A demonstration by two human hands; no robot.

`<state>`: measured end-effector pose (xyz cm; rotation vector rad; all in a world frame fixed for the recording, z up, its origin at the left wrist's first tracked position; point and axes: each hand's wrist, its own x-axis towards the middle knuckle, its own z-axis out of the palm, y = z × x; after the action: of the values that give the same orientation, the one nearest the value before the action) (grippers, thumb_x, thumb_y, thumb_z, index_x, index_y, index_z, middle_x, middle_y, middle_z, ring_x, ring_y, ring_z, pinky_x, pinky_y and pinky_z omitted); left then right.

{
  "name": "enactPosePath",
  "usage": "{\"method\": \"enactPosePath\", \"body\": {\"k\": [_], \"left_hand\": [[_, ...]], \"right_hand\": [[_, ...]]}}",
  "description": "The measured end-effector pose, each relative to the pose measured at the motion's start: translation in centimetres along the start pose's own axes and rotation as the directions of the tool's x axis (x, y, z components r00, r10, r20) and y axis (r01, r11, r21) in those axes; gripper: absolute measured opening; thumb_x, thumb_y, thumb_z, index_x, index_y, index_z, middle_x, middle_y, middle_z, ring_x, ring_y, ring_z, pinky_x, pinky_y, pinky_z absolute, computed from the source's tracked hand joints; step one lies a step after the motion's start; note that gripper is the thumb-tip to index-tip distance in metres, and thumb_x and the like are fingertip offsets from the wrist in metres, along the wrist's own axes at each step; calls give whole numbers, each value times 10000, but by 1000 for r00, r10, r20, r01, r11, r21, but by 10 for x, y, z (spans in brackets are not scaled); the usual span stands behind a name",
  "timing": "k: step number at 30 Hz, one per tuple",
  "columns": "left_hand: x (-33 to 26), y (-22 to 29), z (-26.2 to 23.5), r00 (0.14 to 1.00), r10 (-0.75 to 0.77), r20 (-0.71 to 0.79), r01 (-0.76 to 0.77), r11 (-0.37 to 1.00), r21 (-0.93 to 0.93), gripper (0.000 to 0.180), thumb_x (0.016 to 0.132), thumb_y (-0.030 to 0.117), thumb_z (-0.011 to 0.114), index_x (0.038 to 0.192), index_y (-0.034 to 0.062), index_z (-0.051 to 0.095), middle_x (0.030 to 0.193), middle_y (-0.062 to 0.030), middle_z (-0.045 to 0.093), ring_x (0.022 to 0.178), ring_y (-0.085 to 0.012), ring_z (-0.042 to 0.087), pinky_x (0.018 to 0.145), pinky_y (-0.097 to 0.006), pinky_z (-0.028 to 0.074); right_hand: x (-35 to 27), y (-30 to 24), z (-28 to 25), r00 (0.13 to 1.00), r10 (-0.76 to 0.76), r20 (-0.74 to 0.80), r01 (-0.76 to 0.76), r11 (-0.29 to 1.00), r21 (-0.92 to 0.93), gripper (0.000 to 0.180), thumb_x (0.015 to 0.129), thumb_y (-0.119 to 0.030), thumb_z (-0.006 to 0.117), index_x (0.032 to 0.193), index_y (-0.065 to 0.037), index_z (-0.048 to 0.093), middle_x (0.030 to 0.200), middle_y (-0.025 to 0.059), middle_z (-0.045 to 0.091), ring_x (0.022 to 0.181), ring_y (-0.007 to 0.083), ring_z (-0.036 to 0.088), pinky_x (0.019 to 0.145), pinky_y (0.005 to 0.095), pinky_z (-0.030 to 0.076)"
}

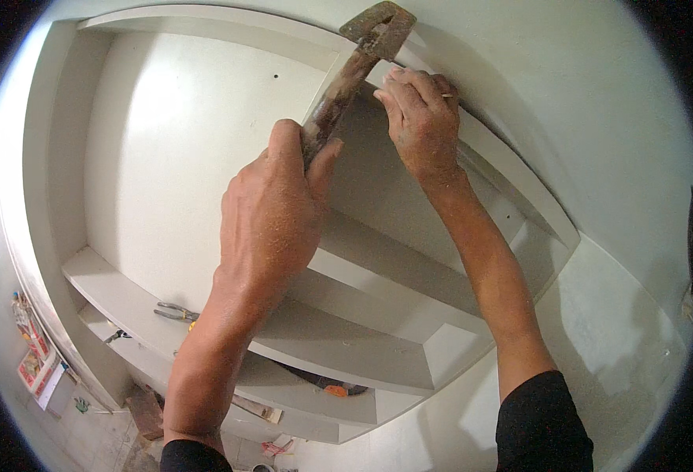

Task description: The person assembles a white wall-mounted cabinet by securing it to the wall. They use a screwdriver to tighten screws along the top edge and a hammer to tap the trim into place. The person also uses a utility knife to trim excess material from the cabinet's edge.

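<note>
My left hand (272, 212) is wrapped round the wooden handle of a hammer (339, 90). The worn, stained metal head is raised at the top edge of a pale cabinet (319, 35), close to my right fingertips. My right hand (421, 118) is closed in a pinch at that same edge, just below the hammer head. Whatever lies between its thumb and fingertips is too small and covered to name. A short, thin, light-coloured piece sticks out by its outer fingers.
Pliers (175, 312) lie on a shelf (126, 295) behind my left forearm. Lower down, a dark tool with an orange part (336, 390) rests on another shelf. A pale wall (598, 118) meets the cabinet. Brushes and a red-and-white package (38, 366) sit at the far left.
</note>
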<state>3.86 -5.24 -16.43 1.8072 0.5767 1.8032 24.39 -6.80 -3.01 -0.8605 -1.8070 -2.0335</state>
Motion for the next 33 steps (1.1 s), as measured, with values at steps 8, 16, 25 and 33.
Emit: {"method": "enactPosePath", "body": {"k": [8,16,25,33], "left_hand": [[15,-6,10,996,-78,38,72,987,143,340,1032,346,558,962,16,511,711,-254,650,701,-457,672,621,-526,488],[4,-5,-6,997,-70,-10,71,995,66,330,1034,332,563,954,15,516,697,-228,647,663,-406,677,620,-495,487],[17,6,-3,984,-148,102,123,967,225,309,1027,327,570,976,27,519,729,-232,662,708,-409,694,633,-517,495],[8,-4,6,998,-51,28,45,979,201,319,1022,345,570,996,30,528,749,-218,675,720,-422,690,642,-519,506]], "right_hand": [[3,-6,-4,1000,3,-12,-4,999,-39,216,807,-149,797,987,-66,711,1047,58,676,934,276,631,839,418,483],[0,-4,0,1000,13,2,-12,999,-41,204,831,-178,764,998,-94,681,1035,49,653,965,287,614,871,439,460],[0,-6,1,1000,1,26,1,997,-80,219,842,-196,756,1013,-80,683,1041,70,645,971,295,612,876,452,459],[0,-8,-4,1000,14,24,-13,998,-60,234,840,-202,753,1019,-68,682,1029,73,651,975,294,618,874,448,447]]}}
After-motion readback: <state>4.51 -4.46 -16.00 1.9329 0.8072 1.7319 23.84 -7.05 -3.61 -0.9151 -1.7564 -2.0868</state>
